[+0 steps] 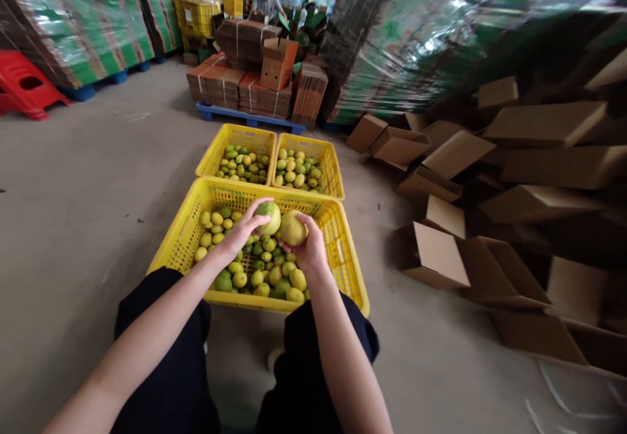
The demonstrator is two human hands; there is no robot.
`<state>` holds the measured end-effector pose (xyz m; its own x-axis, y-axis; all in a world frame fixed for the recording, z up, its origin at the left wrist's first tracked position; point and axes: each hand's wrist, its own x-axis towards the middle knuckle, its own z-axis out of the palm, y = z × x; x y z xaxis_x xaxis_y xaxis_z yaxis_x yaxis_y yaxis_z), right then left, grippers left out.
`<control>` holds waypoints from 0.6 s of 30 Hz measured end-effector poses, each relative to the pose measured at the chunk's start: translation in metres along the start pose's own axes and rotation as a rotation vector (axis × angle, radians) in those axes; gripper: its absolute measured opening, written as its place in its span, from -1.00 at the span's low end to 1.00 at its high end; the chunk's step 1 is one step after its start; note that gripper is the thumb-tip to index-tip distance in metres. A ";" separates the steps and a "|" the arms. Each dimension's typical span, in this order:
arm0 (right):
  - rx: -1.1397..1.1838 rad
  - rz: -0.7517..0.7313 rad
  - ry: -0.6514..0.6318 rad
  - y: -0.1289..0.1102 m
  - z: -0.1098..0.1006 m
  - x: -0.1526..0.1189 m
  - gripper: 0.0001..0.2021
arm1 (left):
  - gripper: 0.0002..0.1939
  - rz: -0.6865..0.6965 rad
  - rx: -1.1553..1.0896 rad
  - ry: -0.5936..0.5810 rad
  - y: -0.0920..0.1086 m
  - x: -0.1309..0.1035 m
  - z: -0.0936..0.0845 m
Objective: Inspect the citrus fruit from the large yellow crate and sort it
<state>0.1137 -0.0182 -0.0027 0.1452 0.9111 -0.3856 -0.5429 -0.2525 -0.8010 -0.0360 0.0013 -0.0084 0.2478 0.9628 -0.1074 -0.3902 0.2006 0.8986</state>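
Note:
My left hand (249, 223) is closed round a pale green lemon (269, 217), held above the large yellow crate (183, 225). Close beside it, my right hand (311, 246) grips a yellower lemon (292, 228); whether the two fruits touch I cannot tell. Below my hands, several green and yellow lemons (262, 288) cover part of the crate's floor. Behind stand two smaller yellow crates, the left one (208, 153) and the right one (333, 166), each with similar fruit inside. My fingertips are partly hidden behind the fruit I hold.
Many open cardboard boxes (441, 251) lie piled at the right. Flattened cartons (264, 97) sit on a blue pallet (249, 119) ahead. A red stool (29, 87) stands at the left, near wrapped pallet stacks (83, 22). A person (267, 2) is at the back.

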 end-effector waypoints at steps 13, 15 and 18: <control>0.178 -0.051 -0.257 0.005 0.006 -0.001 -0.70 | -0.76 -0.268 -0.584 0.305 0.008 0.008 0.009; 0.233 0.031 -0.245 0.006 0.004 0.002 -0.74 | -0.72 -0.287 -0.632 0.324 0.010 0.007 0.008; 0.257 0.137 -0.259 0.008 0.005 0.001 -0.78 | -0.64 -0.320 -0.672 0.293 0.010 0.007 0.007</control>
<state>0.1053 -0.0173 -0.0073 -0.1385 0.9351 -0.3262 -0.7372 -0.3173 -0.5966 -0.0323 0.0084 0.0025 0.2311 0.8299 -0.5078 -0.8139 0.4508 0.3664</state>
